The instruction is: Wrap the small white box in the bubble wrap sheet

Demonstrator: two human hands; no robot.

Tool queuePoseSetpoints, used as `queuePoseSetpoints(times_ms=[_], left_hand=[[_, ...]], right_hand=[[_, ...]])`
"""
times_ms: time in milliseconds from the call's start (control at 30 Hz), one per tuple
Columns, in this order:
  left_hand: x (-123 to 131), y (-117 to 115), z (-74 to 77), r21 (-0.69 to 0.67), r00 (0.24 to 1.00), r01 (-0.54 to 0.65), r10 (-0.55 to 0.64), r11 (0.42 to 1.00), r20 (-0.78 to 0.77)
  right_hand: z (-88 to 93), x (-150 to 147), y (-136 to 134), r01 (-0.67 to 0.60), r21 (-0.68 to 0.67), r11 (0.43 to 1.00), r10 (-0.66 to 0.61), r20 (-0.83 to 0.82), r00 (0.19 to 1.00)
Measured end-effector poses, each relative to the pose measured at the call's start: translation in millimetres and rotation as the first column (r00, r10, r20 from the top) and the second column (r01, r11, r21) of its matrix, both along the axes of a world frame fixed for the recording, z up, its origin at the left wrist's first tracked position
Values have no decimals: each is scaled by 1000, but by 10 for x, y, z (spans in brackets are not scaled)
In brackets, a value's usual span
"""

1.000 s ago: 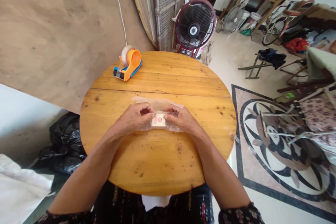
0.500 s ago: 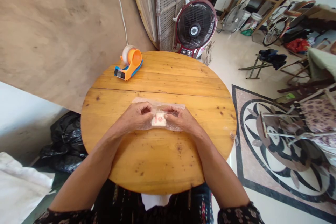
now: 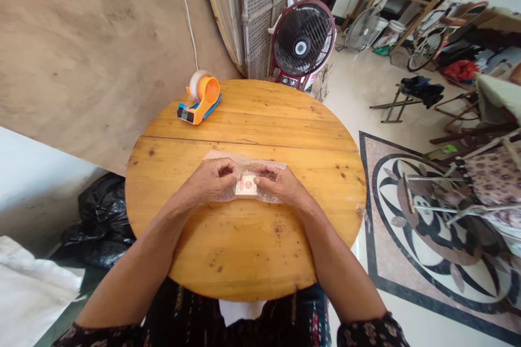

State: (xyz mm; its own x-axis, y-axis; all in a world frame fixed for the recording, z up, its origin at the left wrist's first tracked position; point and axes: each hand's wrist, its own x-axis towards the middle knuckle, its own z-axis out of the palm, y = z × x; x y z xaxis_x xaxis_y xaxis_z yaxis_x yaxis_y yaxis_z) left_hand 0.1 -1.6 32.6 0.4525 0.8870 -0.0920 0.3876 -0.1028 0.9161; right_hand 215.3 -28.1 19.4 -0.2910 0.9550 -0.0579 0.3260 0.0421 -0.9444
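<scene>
On the round wooden table (image 3: 244,249) lies a sheet of clear bubble wrap (image 3: 215,155). A small flat white box with red print (image 3: 246,186) rests on the wrap, partly covered by it at its sides. My left hand (image 3: 217,178) is closed at the box's left edge, thumb and fingers pinching the wrap there. At the right edge my right hand (image 3: 279,181) is closed in the same way, its thumb against the box and wrap. The fingertips of both hands are partly hidden.
An orange and blue tape dispenser (image 3: 203,98) with a roll of clear tape stands at the table's far left. A dark red electric fan (image 3: 303,38) is beyond the far edge. Black plastic bags (image 3: 106,217) lie at the left, a folding chair (image 3: 488,184) at the right.
</scene>
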Motion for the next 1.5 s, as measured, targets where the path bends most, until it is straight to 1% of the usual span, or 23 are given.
queuePoseSetpoints(times_ms=[100,300,500,733,933,1300,1500], left_hand=[[0,-1,-1,-4,1000,-3,3,1000,1],[1,-9,-3,-20,1000,-9,9,1000,0],[-15,10,-43,3,999,-15,15,1000,-44],[-26,12,-55,5,999,-3,3,1000,-49],[-19,9,-61,7,999,-9,9,1000,-31],[-8,1,-40,47,998,-1,3,999,-56],[-8,1,-42,36,998,-6,8,999,-55]], right_hand=[[1,-1,-1,2,-14,1000,-2,11,1000],[-7,-2,6,-12,-16,1000,12,-34,999],[15,7,-1,13,-6,1000,-13,35,999],[26,10,-5,6,10,1000,-6,58,998],[26,8,-8,2,-12,1000,-1,45,999],[19,4,-10,-8,-9,1000,8,25,1000],[27,-9,-12,-23,3,1000,23,11,1000]])
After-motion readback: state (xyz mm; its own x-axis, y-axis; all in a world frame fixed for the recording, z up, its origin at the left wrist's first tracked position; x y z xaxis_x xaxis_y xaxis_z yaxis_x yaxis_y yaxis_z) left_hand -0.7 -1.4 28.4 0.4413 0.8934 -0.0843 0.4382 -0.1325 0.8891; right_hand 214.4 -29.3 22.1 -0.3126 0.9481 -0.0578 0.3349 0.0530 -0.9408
